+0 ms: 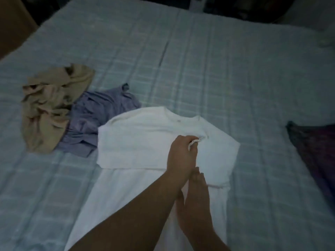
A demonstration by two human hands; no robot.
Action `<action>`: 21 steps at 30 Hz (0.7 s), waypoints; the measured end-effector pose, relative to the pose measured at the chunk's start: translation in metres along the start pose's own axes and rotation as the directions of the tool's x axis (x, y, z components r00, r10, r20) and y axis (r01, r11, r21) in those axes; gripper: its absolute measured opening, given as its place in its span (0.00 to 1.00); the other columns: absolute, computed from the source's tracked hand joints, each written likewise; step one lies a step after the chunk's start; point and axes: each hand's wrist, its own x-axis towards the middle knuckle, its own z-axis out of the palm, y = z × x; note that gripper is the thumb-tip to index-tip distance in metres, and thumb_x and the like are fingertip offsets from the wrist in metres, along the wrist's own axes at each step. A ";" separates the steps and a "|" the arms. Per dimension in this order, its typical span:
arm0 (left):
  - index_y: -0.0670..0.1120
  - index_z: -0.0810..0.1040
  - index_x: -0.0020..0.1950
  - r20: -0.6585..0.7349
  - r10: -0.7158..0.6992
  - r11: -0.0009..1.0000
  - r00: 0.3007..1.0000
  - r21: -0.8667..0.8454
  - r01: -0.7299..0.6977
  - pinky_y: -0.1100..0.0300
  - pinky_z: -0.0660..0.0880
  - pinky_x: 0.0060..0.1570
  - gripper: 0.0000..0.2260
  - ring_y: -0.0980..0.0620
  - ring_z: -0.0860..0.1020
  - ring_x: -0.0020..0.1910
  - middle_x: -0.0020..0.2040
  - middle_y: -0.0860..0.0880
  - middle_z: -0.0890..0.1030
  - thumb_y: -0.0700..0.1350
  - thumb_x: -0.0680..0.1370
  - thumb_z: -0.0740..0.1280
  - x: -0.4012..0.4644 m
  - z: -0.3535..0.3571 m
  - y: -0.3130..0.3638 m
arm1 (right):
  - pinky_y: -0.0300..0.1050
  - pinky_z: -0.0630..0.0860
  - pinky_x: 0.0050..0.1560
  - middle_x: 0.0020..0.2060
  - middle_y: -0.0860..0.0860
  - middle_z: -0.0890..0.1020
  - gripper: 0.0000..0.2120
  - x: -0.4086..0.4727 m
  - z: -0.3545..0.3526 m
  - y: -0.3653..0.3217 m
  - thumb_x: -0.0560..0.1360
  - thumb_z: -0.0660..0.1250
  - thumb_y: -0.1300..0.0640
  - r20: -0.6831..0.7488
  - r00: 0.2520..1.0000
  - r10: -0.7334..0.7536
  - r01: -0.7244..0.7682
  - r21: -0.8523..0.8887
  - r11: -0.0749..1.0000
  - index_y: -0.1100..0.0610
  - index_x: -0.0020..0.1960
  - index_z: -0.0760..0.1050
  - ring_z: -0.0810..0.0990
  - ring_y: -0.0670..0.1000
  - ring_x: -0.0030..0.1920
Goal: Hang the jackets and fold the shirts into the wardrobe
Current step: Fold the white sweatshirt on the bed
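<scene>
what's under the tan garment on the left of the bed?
The tan garment lies crumpled with its right edge overlapping the purple shirt, which in turn touches the white shirt. The rest sits on the checked bedsheet. Whatever else lies beneath its folds is covered.

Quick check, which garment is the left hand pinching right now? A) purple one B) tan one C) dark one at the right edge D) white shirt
D: the left hand pinches a fold of the white shirt spread on the bed, while the right hand lies flat on it lower down.
</scene>
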 end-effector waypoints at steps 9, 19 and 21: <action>0.50 0.83 0.60 0.245 -0.035 0.973 0.969 0.229 -0.023 0.60 0.70 0.53 0.12 0.48 0.76 0.49 0.50 0.48 0.79 0.44 0.77 0.68 -0.060 0.140 -0.011 | 0.50 0.55 0.75 0.78 0.55 0.58 0.36 -0.029 -0.031 0.129 0.73 0.55 0.53 -0.066 0.995 0.076 -0.073 0.046 0.996 0.58 0.79 0.50 0.56 0.55 0.78; 0.46 0.75 0.69 0.463 0.066 0.834 0.884 0.461 -0.304 0.51 0.73 0.59 0.22 0.43 0.76 0.56 0.64 0.44 0.77 0.50 0.77 0.59 -0.099 0.148 -0.044 | 0.48 0.51 0.78 0.77 0.55 0.59 0.33 -0.030 -0.035 0.155 0.74 0.55 0.57 0.049 0.999 0.012 -0.016 0.083 0.996 0.61 0.78 0.55 0.54 0.52 0.79; 0.44 0.73 0.71 0.545 0.062 0.868 0.836 0.385 -0.315 0.49 0.71 0.65 0.22 0.43 0.75 0.63 0.68 0.42 0.75 0.46 0.77 0.57 -0.100 0.141 -0.050 | 0.47 0.49 0.78 0.78 0.51 0.54 0.34 -0.030 -0.033 0.155 0.73 0.53 0.59 0.077 0.997 -0.011 0.004 0.089 0.996 0.59 0.79 0.52 0.53 0.51 0.79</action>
